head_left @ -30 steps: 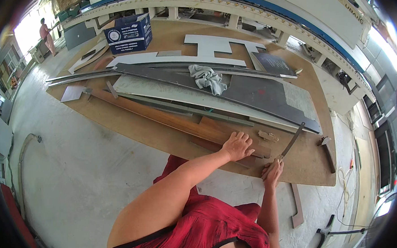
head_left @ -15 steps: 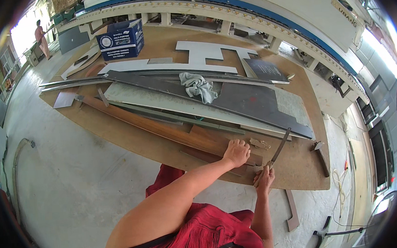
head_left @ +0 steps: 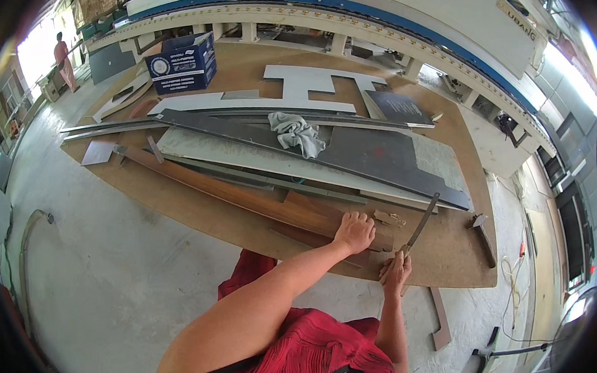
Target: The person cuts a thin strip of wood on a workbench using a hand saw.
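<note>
My left hand (head_left: 356,233) bears down on the right end of a long wood-brown panel (head_left: 245,199), its fingers curled together over it. Just right of that end, my right hand (head_left: 395,270) is wrapped round the lower end of a long, narrow, dark metal file (head_left: 423,223). The file slants up and away to the right, its tip near the corner of a dark grey panel. Its lower end is hidden in my fist, so I cannot tell whether it touches the brown panel. A crumpled tan scrap (head_left: 389,218) lies beyond my left hand.
Behind the brown panel lie stacked grey panels (head_left: 371,157) with a pale cloth (head_left: 297,134) on them. A hammer (head_left: 481,236) rests at the table's right edge. White cut-out sheets (head_left: 296,85) and a blue carton (head_left: 183,63) are farther back, before a long machine (head_left: 330,16).
My right hand and the file have shifted very slightly down toward me. The left hand stays in place on the brown panel.
</note>
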{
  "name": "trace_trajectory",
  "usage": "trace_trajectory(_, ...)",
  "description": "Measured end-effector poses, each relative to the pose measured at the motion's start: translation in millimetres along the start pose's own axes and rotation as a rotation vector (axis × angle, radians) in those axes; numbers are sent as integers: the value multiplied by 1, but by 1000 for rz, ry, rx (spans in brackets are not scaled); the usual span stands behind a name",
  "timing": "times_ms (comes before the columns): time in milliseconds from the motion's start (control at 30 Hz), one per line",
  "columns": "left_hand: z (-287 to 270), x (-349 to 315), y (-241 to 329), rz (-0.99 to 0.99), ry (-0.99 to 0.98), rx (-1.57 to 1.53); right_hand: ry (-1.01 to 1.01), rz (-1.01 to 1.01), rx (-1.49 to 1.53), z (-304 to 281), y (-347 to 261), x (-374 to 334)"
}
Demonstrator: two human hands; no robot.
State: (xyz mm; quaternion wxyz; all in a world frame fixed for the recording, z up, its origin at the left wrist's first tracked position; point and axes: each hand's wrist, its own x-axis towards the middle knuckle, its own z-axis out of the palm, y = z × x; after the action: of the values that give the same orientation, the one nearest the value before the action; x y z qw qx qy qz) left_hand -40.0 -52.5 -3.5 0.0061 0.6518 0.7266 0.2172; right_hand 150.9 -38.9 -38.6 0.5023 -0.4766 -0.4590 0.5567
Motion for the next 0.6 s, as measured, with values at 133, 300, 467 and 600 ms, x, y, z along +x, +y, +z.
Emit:
trace_trajectory(133, 2, 0, 1, 2, 20, 18, -15, 30, 67, -2, -2, -1)
trace_trajectory(300, 0, 3, 17, 57, -39, 51, 53, -269, -157, -33, 52, 16)
trace_trajectory(467, 1, 3, -6, 5, 36, 82, -29, 219, -146, 9, -20, -1)
trace_trajectory(600, 12, 11, -1, 40, 40, 159, -24, 135, -349, -1, -26, -37)
